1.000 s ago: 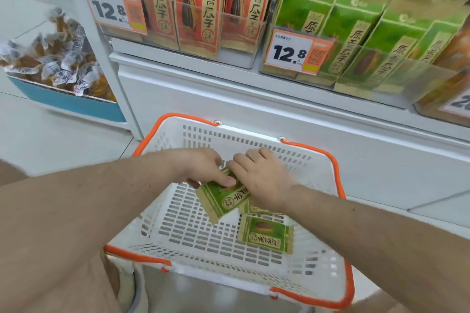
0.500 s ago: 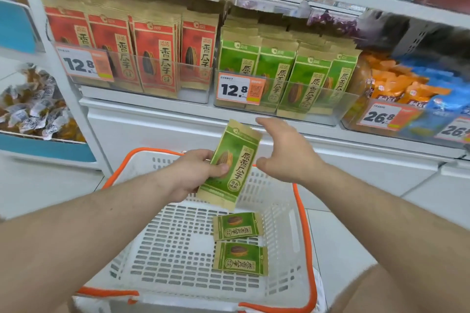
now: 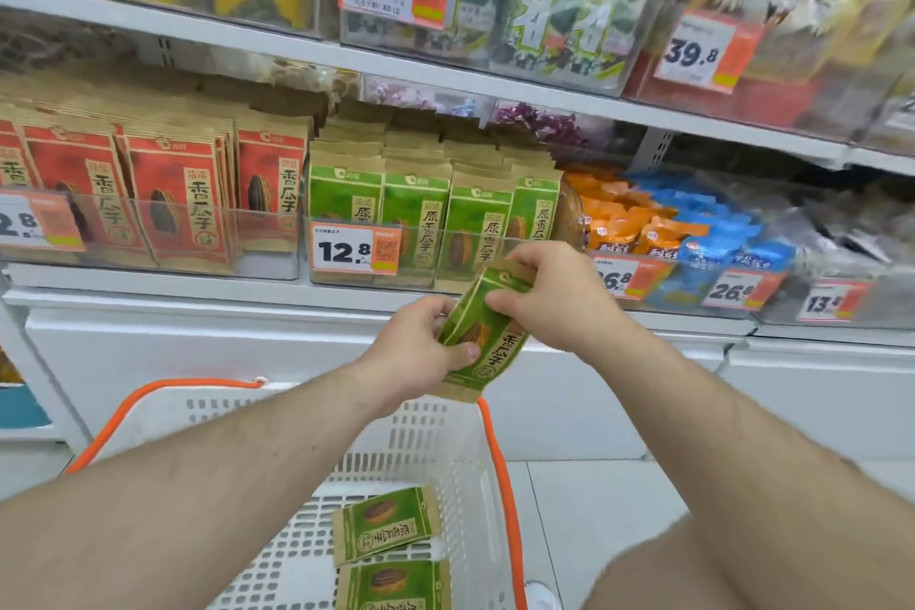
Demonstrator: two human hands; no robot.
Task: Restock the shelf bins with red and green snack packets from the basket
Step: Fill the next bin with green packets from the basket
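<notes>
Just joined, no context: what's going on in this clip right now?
A person is restocking a shop shelf. Both hands hold one green packet in front of the shelf: the left hand has its grip on the lower part, the right hand pinches the top. It is not yet in the green bin, which stands beside the red bin. At least two more green packets lie in the white basket below.

Green packets: one held above basket (image 3: 460,456), two inside it. Hands: two. Price tags on shelves: seven.
</notes>
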